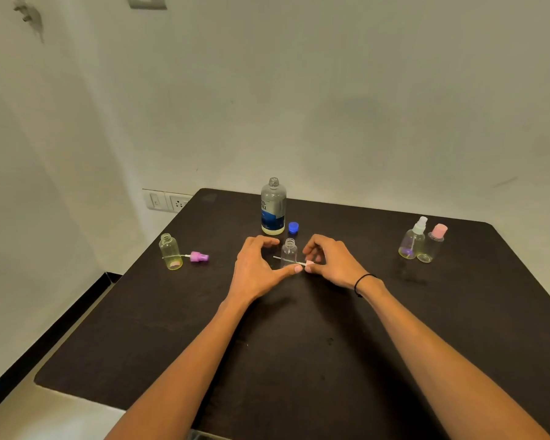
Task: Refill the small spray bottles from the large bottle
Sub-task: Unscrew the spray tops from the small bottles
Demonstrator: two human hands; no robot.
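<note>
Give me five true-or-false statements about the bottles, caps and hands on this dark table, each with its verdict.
1. The large clear bottle with a blue label stands uncapped. True.
2. The blue screw cap lies left of it. False: right.
3. The purple spray head is screwed onto the yellowish small bottle. False: it lies beside it.
4. The right hand pinches a white spray head. True.
5. The left hand lifts the clear small bottle. False: it stands on the table.
</note>
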